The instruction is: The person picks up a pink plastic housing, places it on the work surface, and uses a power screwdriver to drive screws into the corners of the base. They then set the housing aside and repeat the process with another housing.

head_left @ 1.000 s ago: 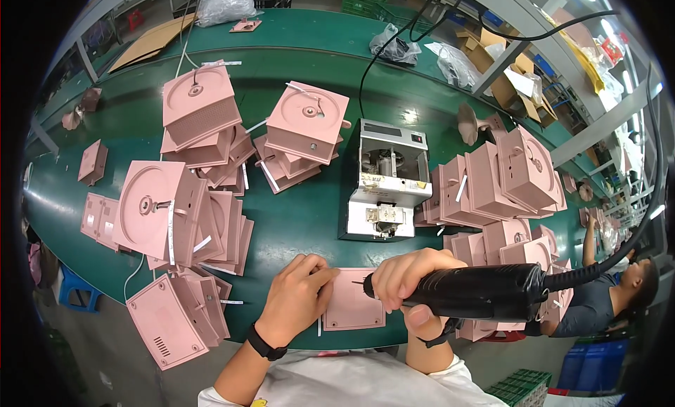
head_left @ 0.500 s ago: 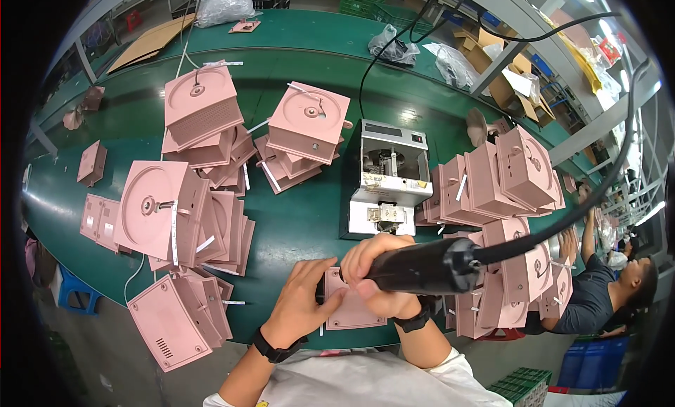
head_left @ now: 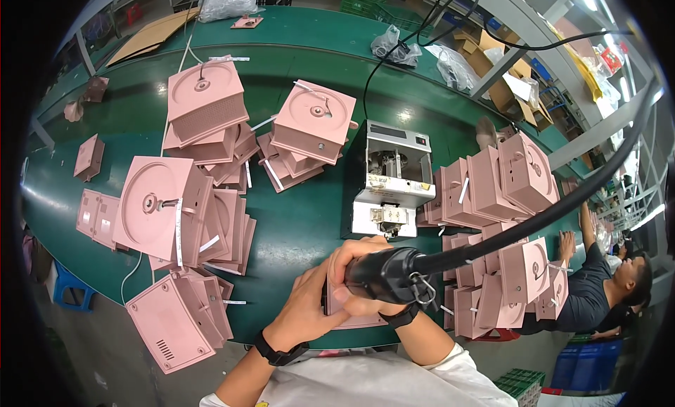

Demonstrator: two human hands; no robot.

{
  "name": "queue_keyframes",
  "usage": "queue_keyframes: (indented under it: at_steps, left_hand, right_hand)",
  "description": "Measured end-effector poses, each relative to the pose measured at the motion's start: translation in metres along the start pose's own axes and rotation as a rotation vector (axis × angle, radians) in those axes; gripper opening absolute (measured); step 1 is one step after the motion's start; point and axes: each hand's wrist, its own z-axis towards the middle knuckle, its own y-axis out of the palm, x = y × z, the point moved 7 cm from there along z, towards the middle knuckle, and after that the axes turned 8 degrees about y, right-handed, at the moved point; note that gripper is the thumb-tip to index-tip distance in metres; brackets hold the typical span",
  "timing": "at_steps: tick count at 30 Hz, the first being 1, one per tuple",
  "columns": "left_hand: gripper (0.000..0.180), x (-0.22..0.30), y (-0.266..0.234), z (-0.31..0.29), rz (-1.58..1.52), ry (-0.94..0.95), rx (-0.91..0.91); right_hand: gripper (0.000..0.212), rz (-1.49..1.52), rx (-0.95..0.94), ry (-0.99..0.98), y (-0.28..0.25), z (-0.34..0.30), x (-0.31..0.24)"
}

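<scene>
My right hand (head_left: 355, 273) is wrapped round a black electric screwdriver (head_left: 383, 275), whose thick cord runs up to the right. Its tip is hidden under the hands. Below it, at the table's near edge, lies a pink housing (head_left: 358, 322), mostly covered. My left hand (head_left: 306, 305) comes in over the housing's left side and meets the right hand. Its fingers are bent inward, with their ends hidden behind the right hand; what they hold cannot be made out. Just beyond the hands stands a grey-and-white machine (head_left: 390, 185) with an open front, probably a screw feeder.
Pink housings are stacked on the left (head_left: 158, 206), at the back (head_left: 314, 118) and on the right (head_left: 520, 175). One tilted housing (head_left: 169, 326) overhangs the near left edge of the green table (head_left: 281, 224). A co-worker (head_left: 587, 294) sits at the right, reaching over the table.
The screwdriver has tilted and shifted slightly left with my right hand. My left hand has moved in against it, its fingers closing from a spread pose. The co-worker's arm has shifted.
</scene>
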Motion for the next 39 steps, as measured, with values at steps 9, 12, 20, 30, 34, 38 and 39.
queue_keyframes:
  at_steps: [9,12,20,30,34,38,39]
  left_hand:
    - [0.073,-0.002,0.005,-0.003,-0.037,-0.052,-0.037]
    - [0.068,-0.006,0.006,-0.01,-0.055,-0.095,-0.024]
    - [0.069,0.012,0.001,-0.002,0.135,0.08,0.07]
    - [0.037,0.023,-0.023,-0.03,0.433,-0.035,0.268]
    - [0.035,0.022,-0.025,-0.056,0.268,-0.342,0.387]
    - [0.051,0.045,-0.028,-0.053,0.241,-0.406,0.196]
    - [0.059,0.049,-0.025,-0.047,0.277,-0.372,0.084]
  right_hand:
    - [0.033,0.005,-0.051,-0.018,-0.001,0.009,0.002]
    - [0.035,0.007,-0.065,0.049,0.0,0.009,0.005]
    - [0.027,0.062,-0.106,-0.126,-0.014,-0.008,-0.038]
    - [0.029,0.046,0.321,-0.406,-0.073,-0.012,-0.076]
    - [0.031,0.213,0.512,-0.182,-0.096,0.002,-0.027]
    - [0.032,0.156,0.495,-0.148,-0.102,-0.006,-0.018]
    - [0.032,0.157,0.495,-0.143,-0.099,-0.009,-0.019]
